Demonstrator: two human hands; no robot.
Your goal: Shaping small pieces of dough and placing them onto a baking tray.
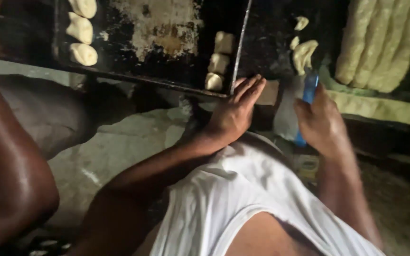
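My left hand lies flat with its fingers straight and together, against the near corner of a dark baking tray; it holds nothing. My right hand grips the blue handle of a dough scraper, whose pale metal blade hangs to the left of the hand. A cut piece of dough lies just beyond the scraper on the dark work surface. Three small dough pieces sit in a column at the tray's right edge, close to my left fingertips.
More dough pieces line the tray's left side. Several long dough rolls lie side by side at the upper right. Another person's bare arm fills the left edge. My white shirt covers the bottom centre.
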